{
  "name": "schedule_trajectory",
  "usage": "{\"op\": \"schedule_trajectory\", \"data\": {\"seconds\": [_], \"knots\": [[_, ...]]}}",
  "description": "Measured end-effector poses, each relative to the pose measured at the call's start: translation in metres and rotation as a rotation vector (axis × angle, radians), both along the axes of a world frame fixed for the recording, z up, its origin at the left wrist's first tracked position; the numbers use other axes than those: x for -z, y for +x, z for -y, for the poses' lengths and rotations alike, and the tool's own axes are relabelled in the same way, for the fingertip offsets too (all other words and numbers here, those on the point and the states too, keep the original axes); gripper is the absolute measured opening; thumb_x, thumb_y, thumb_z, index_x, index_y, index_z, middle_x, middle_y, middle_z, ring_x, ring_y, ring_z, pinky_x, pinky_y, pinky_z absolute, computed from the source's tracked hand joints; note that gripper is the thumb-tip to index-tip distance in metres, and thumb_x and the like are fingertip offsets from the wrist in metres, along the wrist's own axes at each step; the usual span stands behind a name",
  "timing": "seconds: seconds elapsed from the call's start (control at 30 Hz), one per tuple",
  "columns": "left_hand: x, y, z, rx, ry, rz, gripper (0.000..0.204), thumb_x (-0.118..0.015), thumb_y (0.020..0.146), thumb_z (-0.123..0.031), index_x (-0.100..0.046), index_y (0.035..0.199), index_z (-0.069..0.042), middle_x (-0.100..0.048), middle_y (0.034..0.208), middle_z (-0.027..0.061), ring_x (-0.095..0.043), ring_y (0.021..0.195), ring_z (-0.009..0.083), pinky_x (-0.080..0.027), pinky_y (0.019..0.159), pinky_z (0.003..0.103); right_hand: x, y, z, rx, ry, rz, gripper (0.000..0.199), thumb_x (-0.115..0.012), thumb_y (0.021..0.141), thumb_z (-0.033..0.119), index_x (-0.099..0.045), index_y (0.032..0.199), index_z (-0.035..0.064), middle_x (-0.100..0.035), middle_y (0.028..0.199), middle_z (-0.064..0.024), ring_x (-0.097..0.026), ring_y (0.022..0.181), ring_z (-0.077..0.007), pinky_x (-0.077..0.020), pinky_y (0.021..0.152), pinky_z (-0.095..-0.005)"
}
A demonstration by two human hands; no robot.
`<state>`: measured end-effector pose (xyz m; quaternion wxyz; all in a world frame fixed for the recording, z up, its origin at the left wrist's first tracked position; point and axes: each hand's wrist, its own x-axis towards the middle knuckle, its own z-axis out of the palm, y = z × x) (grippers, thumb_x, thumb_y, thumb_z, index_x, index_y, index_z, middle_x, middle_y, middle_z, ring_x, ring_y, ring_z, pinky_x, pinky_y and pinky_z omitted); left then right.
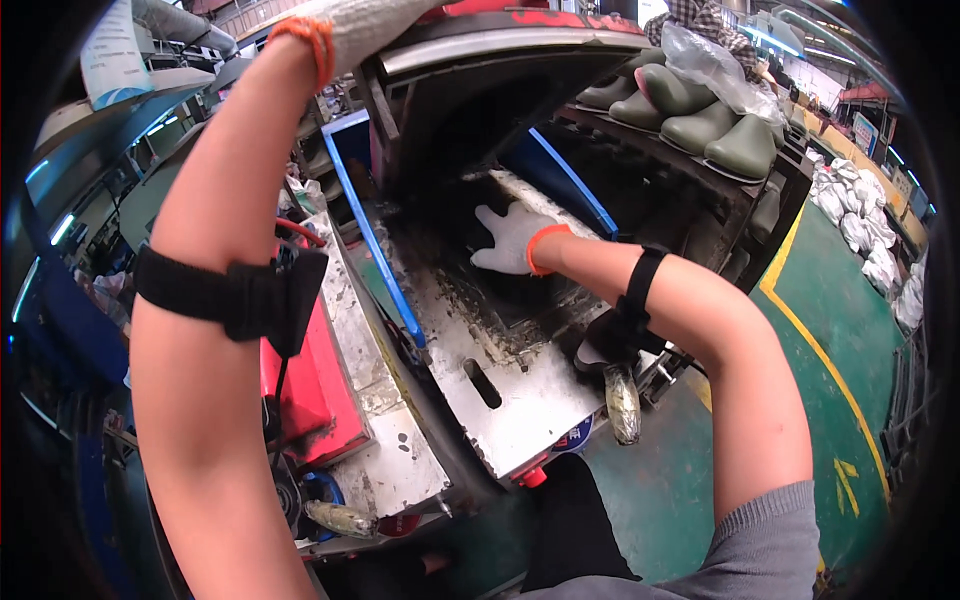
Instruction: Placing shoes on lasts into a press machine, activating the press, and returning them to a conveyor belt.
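Observation:
My left hand, in a white knit glove with an orange cuff, is raised at the top edge against the upper part of a press machine. Its fingers are cut off by the frame or hidden, so their grip does not show. The press's tilted upper lid has a pale metal edge and a dark underside. Below it, my right hand, gloved the same way, reaches over the blackened press bed with fingers spread and nothing visible in them. Whether it touches the bed is unclear.
Blue guards flank the bed. Several olive-green boots lie on a rack at the right. A foil-wrapped handle sticks out near my right forearm. To the left stands a red machine part; white bundles lie along the far right.

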<state>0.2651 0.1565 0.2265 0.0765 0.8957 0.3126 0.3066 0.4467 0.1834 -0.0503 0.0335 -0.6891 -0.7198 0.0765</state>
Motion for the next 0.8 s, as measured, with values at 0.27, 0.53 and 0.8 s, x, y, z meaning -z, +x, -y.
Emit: {"op": "schedule_trajectory", "data": {"seconds": [0.27, 0.53, 0.8], "knots": [[-0.013, 0.021, -0.018, -0.054, -0.021, -0.107, 0.066, -0.075, 0.089, -0.051, -0.069, 0.127, 0.003, -0.073, 0.118, 0.0182, -0.069, 0.104, 0.0226, -0.055, 0.088, 0.036, -0.007, 0.011, 0.003, 0.012, -0.051, -0.031, 0.108, -0.061, 0.085, 0.075, -0.023, 0.17, 0.0196, -0.03, 0.167, -0.0306, -0.042, 0.148, -0.049, -0.041, 0.118, -0.0534], [0.096, 0.04, 0.008, -0.104, 0.197, 0.2, 0.061, -0.062, 0.096, -0.059, -0.066, 0.127, -0.006, -0.065, 0.133, 0.0211, -0.062, 0.126, 0.0409, -0.048, 0.107, 0.051, -0.07, 0.037, 0.176, -0.19, 0.106, -0.135, 0.077, -0.06, 0.099, 0.054, -0.046, 0.157, 0.0051, -0.052, 0.15, -0.0295, -0.053, 0.138, -0.0443, -0.0425, 0.117, -0.0459], [0.234, 0.058, 0.082, -0.062, 0.422, 0.271, 0.024, -0.077, 0.086, -0.027, -0.066, 0.097, -0.009, -0.065, 0.105, 0.0137, -0.061, 0.098, 0.0362, -0.047, 0.087, 0.048, 0.022, 0.018, 0.314, -0.149, 0.548, -0.269, 0.048, -0.074, 0.093, 0.026, -0.065, 0.137, 0.0092, -0.062, 0.138, -0.0182, -0.056, 0.134, -0.0394, -0.0458, 0.114, -0.046]]}}
